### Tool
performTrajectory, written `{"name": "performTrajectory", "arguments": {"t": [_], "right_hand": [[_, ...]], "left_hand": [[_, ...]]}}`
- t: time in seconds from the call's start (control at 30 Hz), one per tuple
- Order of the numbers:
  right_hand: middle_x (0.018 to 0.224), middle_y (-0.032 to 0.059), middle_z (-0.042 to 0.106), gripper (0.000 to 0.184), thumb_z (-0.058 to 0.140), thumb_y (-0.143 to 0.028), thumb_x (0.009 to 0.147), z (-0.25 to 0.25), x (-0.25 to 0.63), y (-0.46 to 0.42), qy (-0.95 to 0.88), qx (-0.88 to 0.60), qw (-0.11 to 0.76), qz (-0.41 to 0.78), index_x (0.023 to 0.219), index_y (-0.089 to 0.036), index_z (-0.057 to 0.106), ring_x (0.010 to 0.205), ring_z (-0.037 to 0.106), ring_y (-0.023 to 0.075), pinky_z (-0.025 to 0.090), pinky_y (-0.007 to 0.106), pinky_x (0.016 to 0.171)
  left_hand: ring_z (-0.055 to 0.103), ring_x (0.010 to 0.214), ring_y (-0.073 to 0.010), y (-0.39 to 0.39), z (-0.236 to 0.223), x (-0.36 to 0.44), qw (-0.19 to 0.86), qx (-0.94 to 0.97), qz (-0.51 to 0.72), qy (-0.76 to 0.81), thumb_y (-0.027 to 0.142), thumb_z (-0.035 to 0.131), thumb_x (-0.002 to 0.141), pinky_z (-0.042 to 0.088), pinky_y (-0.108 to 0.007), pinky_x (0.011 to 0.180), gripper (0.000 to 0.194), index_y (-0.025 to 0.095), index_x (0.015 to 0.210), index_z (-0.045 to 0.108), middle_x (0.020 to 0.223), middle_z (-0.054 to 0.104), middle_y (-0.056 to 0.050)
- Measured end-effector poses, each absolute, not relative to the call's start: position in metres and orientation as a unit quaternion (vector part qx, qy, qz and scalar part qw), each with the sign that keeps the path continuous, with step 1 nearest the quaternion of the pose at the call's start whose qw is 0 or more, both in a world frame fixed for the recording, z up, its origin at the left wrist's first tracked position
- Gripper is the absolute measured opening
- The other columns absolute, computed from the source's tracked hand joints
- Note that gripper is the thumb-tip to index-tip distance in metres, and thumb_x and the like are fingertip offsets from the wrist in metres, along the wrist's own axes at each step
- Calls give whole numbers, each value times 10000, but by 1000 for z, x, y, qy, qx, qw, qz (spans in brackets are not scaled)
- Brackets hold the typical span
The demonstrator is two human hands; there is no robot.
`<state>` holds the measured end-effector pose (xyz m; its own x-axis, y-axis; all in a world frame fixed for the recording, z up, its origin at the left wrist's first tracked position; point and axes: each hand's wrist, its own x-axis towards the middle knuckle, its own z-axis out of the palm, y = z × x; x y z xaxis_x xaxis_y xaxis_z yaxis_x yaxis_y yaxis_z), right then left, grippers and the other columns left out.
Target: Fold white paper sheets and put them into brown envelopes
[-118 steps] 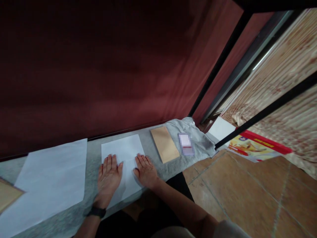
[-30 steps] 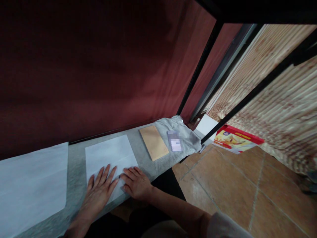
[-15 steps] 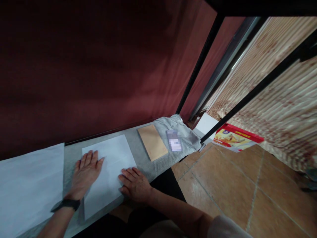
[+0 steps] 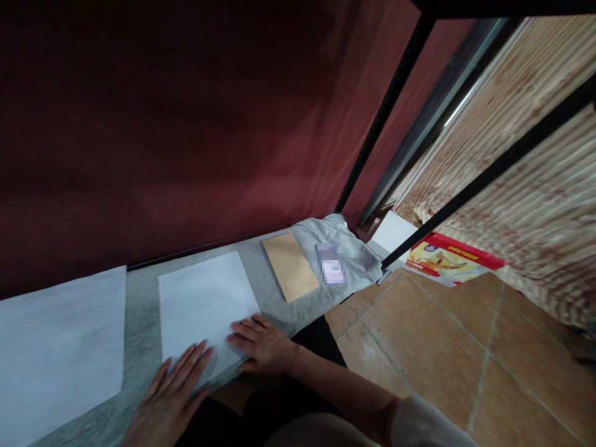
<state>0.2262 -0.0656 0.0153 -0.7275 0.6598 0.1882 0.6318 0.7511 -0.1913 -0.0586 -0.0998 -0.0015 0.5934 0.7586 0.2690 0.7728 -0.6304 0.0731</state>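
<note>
A white sheet of paper (image 4: 207, 298) lies flat on a narrow table covered with grey cloth (image 4: 142, 316). My left hand (image 4: 172, 394) rests on its near left edge, fingers stretched out and a little apart. On the near right edge lies my right hand (image 4: 261, 344), palm down with the fingers extended. Neither hand grips anything. To the right of the paper is a tan envelope (image 4: 291, 267). Beyond the envelope, a small item with a pixelated surface (image 4: 331, 264) sits on the cloth.
Another large white sheet (image 4: 65, 347) covers the table's left end. A dark red panel (image 4: 186, 136) rises behind. Black metal bars (image 4: 488, 167) slant down at the right. A red and yellow box (image 4: 447, 257) lies on the tiled floor (image 4: 428, 347) near a pleated curtain (image 4: 526, 155).
My left hand has slid from the paper's upper left down to its near edge, towards me. My right hand stays at nearly the same spot. The view has shifted slightly.
</note>
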Motion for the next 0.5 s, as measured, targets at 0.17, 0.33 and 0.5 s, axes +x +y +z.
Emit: {"name": "performTrajectory", "arguments": {"t": [0.17, 0.33, 0.5], "right_hand": [[1582, 98, 413, 637, 548, -573, 976, 17, 232, -61, -932, -336, 118, 73, 1467, -176, 467, 1423, 389, 218, 213, 398, 1234], [1552, 107, 453, 595, 601, -531, 960, 22, 234, -64, -920, -358, 130, 93, 1427, -176, 503, 1409, 408, 218, 235, 416, 1226], [1486, 86, 536, 450, 641, -365, 954, 26, 235, -62, -899, -381, 169, 132, 1364, -197, 561, 1371, 469, 188, 316, 373, 1189]], "left_hand": [[558, 1329, -245, -89, -3, -71, 25, -891, -135, -432, 484, 495, 916, 396, -430, 1131, 529, 335, 1420, 547, 1488, 556, -25], [606, 1275, -220, -85, -5, -77, -25, -878, -148, -455, 457, 441, 921, 458, -370, 1099, 499, 289, 1353, 626, 1432, 608, -28], [713, 1089, -236, -85, 10, -82, -149, -821, -175, -523, 596, 386, 911, 555, -353, 1000, 508, 321, 1127, 754, 1201, 749, -10]]}}
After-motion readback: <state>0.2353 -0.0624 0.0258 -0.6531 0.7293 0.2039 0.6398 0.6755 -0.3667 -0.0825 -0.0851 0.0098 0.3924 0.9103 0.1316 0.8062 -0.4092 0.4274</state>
